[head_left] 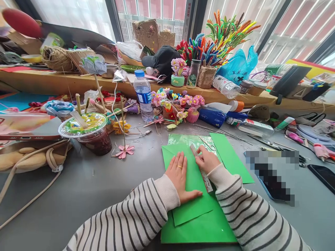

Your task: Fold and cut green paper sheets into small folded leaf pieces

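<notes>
My left hand (pixel 179 177) lies flat on a folded piece of green paper (pixel 192 211), fingers stretched and thumb out to the right. A gold ring is on one finger. My right hand (pixel 206 159) is closed on a narrow, worn ruler (pixel 206 181), which lies slanted across the green paper. Its fingers are curled near the ruler's upper end. Just beyond the right hand, scissors (pixel 208 143) rest on a clear plastic sleeve (pixel 183 138). Another green sheet (pixel 232 160) lies to the right, and larger green paper (pixel 199 233) is underneath.
To the left stands a lidded cup of dark drink (pixel 95 139), with a pink paper flower (pixel 124 152) beside it. A water bottle (pixel 143 97) and tissue pack (pixel 213 116) are behind. A phone (pixel 274 181) lies right. Craft supplies crowd the wooden ledge (pixel 167 87).
</notes>
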The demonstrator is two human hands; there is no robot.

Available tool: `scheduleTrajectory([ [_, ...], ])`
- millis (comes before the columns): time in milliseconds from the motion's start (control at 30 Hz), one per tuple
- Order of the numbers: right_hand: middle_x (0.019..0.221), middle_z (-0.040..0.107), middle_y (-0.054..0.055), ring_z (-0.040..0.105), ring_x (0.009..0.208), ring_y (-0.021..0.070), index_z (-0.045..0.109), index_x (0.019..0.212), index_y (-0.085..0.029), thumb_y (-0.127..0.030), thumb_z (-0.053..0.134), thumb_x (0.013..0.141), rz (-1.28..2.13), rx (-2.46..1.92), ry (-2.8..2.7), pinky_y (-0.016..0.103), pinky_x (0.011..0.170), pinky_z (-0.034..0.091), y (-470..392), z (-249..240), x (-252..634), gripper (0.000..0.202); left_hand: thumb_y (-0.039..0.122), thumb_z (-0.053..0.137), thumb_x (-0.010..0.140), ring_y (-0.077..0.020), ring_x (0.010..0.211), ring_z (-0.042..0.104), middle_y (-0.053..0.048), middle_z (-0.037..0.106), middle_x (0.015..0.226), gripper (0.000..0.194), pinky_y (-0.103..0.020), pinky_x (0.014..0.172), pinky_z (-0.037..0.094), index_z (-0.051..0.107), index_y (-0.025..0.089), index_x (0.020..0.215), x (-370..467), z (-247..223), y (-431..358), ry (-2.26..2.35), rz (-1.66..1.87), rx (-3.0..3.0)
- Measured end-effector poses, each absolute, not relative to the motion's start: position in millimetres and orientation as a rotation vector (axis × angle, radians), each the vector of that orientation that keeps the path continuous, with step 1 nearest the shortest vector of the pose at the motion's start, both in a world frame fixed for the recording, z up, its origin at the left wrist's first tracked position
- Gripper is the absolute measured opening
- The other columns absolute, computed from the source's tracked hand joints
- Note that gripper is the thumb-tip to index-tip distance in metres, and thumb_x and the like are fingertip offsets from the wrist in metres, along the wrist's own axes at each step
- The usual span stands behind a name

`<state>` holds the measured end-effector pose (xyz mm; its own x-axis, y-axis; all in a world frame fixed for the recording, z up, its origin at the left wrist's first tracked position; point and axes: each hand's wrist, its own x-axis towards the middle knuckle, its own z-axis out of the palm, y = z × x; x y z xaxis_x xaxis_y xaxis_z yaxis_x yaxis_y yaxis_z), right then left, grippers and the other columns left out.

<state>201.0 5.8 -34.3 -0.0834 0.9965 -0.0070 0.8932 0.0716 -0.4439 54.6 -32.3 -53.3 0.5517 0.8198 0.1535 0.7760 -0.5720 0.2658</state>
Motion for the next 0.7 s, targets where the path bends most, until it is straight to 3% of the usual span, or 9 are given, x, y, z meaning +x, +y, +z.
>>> scheduleTrajectory([
  [100, 0.038, 0.033, -0.01, 0.032, 0.036, 0.0091, 0.032, 0.071, -0.02, -0.016, 0.039, 0.065, 0.477, -1.886, -2.041, 0.019, 0.042, 0.022, -0.1, -33.6, 208.8, 0.01, 0.068, 0.028, 0.059, -0.0287, 0.119, 0.004, -0.02, 0.013, 0.129, 0.093, -0.04, 0.096, 0.01, 0.023, -0.001, 0.122, 53.4, -54.9, -30.6, 1.354, 0.384, 2.643],
  [267, 0.037, 0.031, -0.011, 0.031, 0.034, 0.0092, 0.028, 0.072, -0.021, -0.02, 0.036, 0.068, 0.692, -1.697, -2.021, 0.02, 0.039, 0.023, -36.6, -37.9, 206.3, 0.008, 0.045, 0.022, 0.077, -0.026, 0.119, 0.007, -0.018, 0.015, 0.129, 0.062, -0.038, 0.096, 0.012, 0.025, 0.001, 0.121, 52.7, -62.6, -28.2, 1.369, 0.4, 2.704],
  [700, 0.039, 0.033, -0.009, 0.035, 0.036, 0.0107, 0.031, 0.073, -0.02, -0.02, 0.035, 0.068, 0.582, -1.813, -2.055, 0.021, 0.041, 0.023, -44.4, -34.9, 207.9, 0.006, 0.042, 0.027, 0.076, -0.0278, 0.119, 0.01, -0.02, 0.018, 0.128, 0.061, -0.041, 0.095, 0.015, 0.026, 0.0, 0.12, 54.4, -68.3, -29.0, 1.367, 0.465, 2.744],
])
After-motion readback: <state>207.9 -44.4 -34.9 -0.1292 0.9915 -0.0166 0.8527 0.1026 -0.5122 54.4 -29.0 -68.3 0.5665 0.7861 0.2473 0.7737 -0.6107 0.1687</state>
